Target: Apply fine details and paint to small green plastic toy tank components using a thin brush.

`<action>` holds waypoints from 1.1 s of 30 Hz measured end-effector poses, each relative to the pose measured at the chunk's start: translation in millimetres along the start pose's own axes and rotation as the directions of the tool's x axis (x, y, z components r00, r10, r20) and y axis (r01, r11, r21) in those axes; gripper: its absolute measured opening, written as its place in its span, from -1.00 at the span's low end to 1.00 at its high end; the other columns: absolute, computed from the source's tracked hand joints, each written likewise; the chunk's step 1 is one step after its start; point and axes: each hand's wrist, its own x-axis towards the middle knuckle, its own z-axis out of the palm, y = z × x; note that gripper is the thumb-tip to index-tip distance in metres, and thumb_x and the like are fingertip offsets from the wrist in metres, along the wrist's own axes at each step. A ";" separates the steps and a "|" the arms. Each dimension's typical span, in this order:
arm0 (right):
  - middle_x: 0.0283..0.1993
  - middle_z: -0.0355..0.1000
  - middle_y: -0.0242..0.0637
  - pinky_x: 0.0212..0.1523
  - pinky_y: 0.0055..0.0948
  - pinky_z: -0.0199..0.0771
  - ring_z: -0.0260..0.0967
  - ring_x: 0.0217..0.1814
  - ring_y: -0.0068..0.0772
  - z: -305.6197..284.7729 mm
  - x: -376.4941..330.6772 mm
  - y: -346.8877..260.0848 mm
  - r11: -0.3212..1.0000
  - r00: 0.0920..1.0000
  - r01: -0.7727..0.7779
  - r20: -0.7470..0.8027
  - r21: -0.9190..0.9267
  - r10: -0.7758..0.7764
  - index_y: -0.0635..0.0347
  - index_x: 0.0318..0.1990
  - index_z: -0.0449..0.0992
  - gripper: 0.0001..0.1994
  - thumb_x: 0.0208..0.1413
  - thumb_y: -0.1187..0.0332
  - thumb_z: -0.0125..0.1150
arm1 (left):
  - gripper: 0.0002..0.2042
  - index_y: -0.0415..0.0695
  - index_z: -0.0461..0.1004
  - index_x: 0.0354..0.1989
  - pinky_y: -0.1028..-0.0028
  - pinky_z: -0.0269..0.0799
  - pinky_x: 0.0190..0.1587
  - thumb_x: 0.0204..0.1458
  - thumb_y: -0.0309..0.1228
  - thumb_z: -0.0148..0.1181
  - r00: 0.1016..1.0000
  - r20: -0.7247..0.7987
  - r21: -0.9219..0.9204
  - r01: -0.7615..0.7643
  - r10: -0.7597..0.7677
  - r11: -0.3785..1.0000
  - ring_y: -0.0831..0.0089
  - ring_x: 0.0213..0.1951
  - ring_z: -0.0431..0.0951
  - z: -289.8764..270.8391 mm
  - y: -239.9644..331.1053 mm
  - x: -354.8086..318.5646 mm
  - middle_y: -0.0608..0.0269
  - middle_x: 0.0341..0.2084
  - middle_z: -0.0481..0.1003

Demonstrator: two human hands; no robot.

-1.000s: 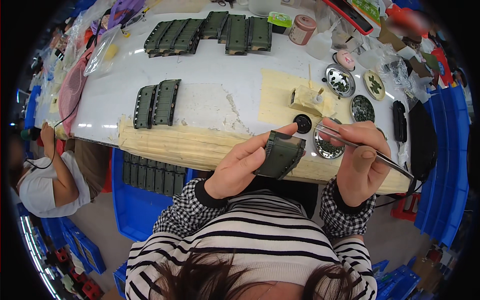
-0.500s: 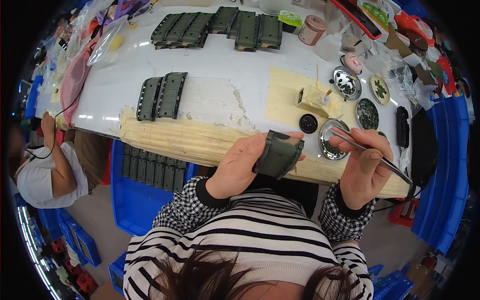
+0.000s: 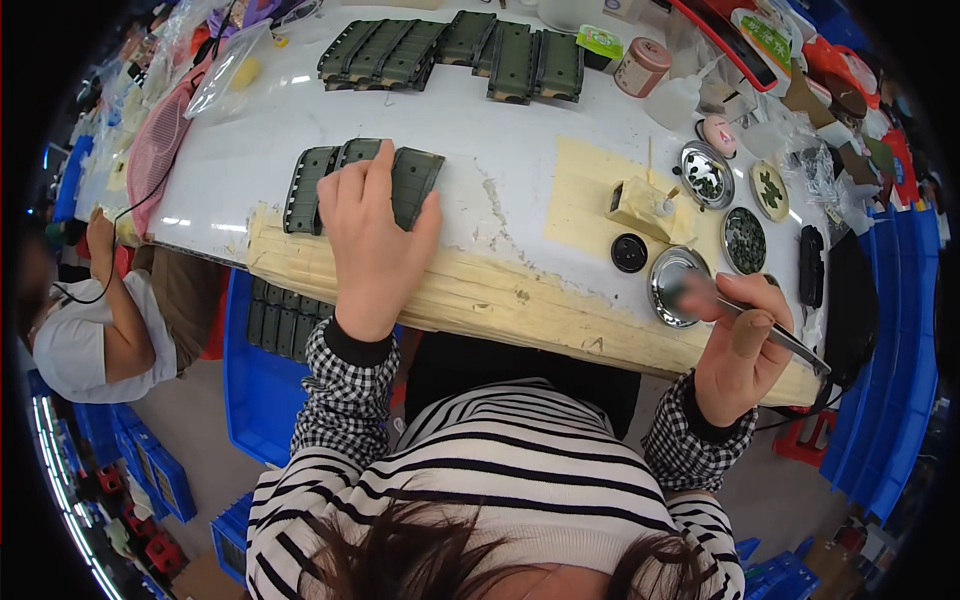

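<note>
My left hand (image 3: 375, 245) is at the table's left front, its thumb and fingers around a curved dark green panel (image 3: 415, 183). That panel lies beside two similar green panels (image 3: 308, 190), partly covered by my fingers. In my right hand (image 3: 742, 345) I hold metal tweezers (image 3: 795, 346), pinched between thumb and fingers. Their tips are hidden by blurred fingertips near a round metal dish (image 3: 668, 287). Close by are a metal dish of small dark green pieces (image 3: 743, 240) and a black round cap (image 3: 629, 253).
More green panels (image 3: 385, 52) stand in rows at the back. A taped block (image 3: 640, 205) sits on yellowish paper (image 3: 575, 190). A pink tin (image 3: 642, 67) and squeeze bottle (image 3: 675, 98) are at back right. A blue bin (image 3: 250, 400) holds panels below left. Another person (image 3: 105, 335) sits left.
My left hand has carried the green panel from in front of me leftward and forward, down beside the other two. My right hand stays near the dishes with the tweezers, fingertips moving.
</note>
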 end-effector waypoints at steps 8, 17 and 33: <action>-0.40 0.44 -0.15 -0.21 -0.36 0.49 0.48 -0.36 -0.33 -4.2 -3.6 11.6 1.000 1.000 0.013 -0.011 0.025 -0.013 0.40 -0.13 0.48 -0.63 0.32 0.17 0.01 | -0.66 -0.25 0.44 -0.06 0.49 0.40 -0.13 0.13 -0.25 0.22 0.959 0.222 -0.257 -0.115 0.174 0.960 0.29 -0.19 0.52 -2.2 43.7 77.7 0.10 -0.25 0.50; -0.38 0.45 -0.15 -0.20 -0.39 0.48 0.49 -0.35 -0.34 -18.6 -12.8 2.6 1.000 1.000 0.023 -0.021 -0.001 -0.023 0.42 -0.15 0.49 -0.69 0.32 0.26 0.02 | -0.59 -0.30 0.39 -0.22 0.12 0.49 -0.33 -0.04 -0.15 0.19 0.908 0.273 -0.027 -0.323 0.317 0.946 -0.01 -0.41 0.59 89.6 73.2 166.7 -0.14 -0.48 0.55; -0.38 0.47 -0.14 -0.19 -0.39 0.50 0.49 -0.32 -0.35 -33.3 -13.9 10.2 0.999 1.000 0.012 -0.026 0.034 -0.012 0.43 -0.12 0.49 -0.71 0.32 0.31 0.00 | -0.56 -0.35 0.52 -0.35 0.13 0.51 -0.24 -0.13 -0.11 0.18 0.920 0.331 -0.016 -0.218 0.211 0.976 -0.03 -0.35 0.60 64.0 71.1 179.4 -0.21 -0.44 0.55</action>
